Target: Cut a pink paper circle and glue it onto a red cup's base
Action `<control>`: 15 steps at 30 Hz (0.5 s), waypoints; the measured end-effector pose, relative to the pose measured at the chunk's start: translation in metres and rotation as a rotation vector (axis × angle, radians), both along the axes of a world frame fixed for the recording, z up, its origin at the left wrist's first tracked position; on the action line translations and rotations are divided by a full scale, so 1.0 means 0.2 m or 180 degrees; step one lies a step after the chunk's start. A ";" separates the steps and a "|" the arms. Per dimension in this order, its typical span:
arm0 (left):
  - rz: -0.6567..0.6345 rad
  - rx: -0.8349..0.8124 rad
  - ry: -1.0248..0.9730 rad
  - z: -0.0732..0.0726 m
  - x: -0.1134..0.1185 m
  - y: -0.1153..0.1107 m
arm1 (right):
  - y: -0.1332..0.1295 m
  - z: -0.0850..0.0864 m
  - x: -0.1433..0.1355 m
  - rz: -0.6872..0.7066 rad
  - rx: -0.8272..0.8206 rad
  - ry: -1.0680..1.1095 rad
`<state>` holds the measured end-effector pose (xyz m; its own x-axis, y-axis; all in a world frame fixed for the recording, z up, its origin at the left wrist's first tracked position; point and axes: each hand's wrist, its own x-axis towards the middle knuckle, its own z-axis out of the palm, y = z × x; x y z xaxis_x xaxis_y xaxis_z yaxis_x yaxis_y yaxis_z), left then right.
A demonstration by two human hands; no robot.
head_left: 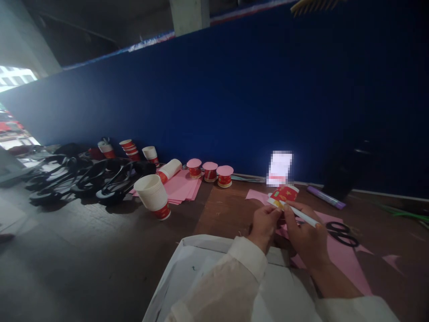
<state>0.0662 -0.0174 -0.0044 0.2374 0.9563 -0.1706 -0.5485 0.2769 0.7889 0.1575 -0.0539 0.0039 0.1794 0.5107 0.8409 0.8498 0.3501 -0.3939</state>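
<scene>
My left hand (266, 223) is closed, its thumb and fingers pinching the near edge of a red printed paper cup (287, 192) with yellow stars. Only part of the cup shows, because my fingers hide its lower side. In my right hand (309, 239) is a white pen (301, 214), slanted so that its far end meets the cup near my left fingertips. Whether the pen tip touches the cup I cannot tell. Pink paper (342, 261) lies under and beside my right hand, with black-handled scissors (342, 234) on it.
A glowing, blurred phone screen (280, 169) leans on the blue partition (234, 103). Three pink-topped red cups (210, 171) stand left of it. Farther left are a stack of paper cups (152, 194), pink sheets (182, 190) and several black sandals (117, 181). A purple marker (325, 197) lies right.
</scene>
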 end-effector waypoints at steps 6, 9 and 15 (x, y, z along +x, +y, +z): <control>0.0026 0.0100 0.0052 -0.01 0.00 -0.01 | 0.01 0.00 0.00 -0.0053 0.0080 -0.0063; 0.0035 0.0208 0.0055 -0.01 0.00 -0.01 | 0.01 0.00 0.01 -0.0021 0.0069 -0.0034; 0.0085 0.0151 0.0030 0.01 0.00 -0.01 | 0.00 0.01 0.01 0.0030 0.0066 -0.0064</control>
<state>0.0667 -0.0199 -0.0026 0.2102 0.9694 -0.1270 -0.5477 0.2243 0.8060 0.1596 -0.0533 0.0057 0.1577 0.4947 0.8546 0.8542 0.3659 -0.3695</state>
